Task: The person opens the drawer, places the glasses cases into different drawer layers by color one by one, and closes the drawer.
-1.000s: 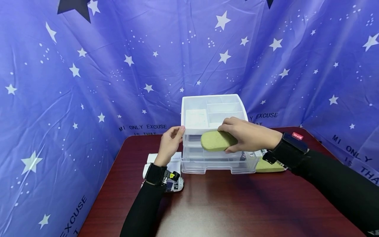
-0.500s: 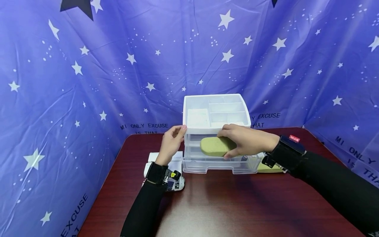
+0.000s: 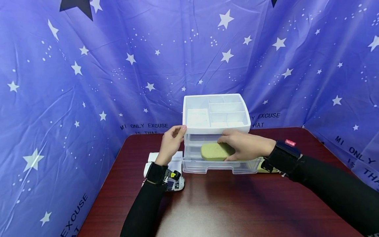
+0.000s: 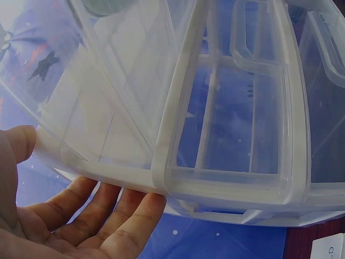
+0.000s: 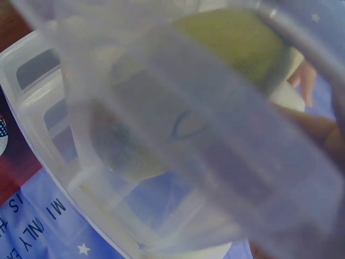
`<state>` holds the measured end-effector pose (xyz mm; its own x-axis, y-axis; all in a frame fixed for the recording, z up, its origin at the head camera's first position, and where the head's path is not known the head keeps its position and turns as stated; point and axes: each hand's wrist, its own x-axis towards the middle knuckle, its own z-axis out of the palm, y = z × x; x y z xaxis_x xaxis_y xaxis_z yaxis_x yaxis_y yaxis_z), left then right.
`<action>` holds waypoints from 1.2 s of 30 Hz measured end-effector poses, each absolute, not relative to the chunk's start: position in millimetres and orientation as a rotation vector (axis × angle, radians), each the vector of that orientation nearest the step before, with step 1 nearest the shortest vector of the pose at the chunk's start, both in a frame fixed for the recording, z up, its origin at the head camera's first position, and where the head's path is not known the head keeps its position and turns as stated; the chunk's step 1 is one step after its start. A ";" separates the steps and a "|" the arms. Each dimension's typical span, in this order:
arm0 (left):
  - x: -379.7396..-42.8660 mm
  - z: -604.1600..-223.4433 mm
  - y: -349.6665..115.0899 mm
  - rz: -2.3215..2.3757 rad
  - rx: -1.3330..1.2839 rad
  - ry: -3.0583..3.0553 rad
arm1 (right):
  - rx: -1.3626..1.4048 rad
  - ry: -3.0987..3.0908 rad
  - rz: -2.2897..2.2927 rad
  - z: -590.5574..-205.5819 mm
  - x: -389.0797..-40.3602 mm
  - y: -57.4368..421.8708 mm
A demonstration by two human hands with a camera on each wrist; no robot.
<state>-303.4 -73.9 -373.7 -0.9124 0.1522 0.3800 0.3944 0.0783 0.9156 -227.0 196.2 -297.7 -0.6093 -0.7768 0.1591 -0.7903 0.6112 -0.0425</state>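
Note:
A white and clear plastic drawer unit stands at the middle of the table, its bottom drawer pulled out. My left hand holds the unit's left front edge; in the left wrist view its thumb and fingers lie on either side of the white frame. Over the pulled-out drawer, my right hand grips an olive-green, rounded glasses case by its right end. The case's lower edge overlaps the drawer's front wall. Through the cloudy plastic of the drawer, the right wrist view shows the green case.
Left of the unit lie a white box and a rounded case with newsprint pattern. Another green item sits to the right, partly behind my right wrist. A blue star-printed curtain encloses the dark red table.
My right hand has lowered the glasses case from the front of the unit's top rim to the pulled-out drawer. The left hand keeps its place on the unit's edge.

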 end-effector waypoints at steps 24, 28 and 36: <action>-305.9 -375.2 -72.2 -1.935 -0.562 -2.159 | 1.267 -2.736 0.201 -300.7 -217.1 215.5; -305.2 -374.5 -72.7 -1.932 -0.560 -2.166 | 1.261 -2.731 0.207 -298.4 -212.4 223.2; -306.0 -373.8 -74.0 -1.944 -0.555 -2.166 | 1.351 -2.617 0.210 -295.8 -207.3 231.2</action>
<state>-306.0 -74.0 -373.8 -0.9144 0.1549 0.3741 0.3886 0.0763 0.9183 -207.3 231.2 -295.8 -0.5673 -0.7906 0.2306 -0.8172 0.5750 -0.0389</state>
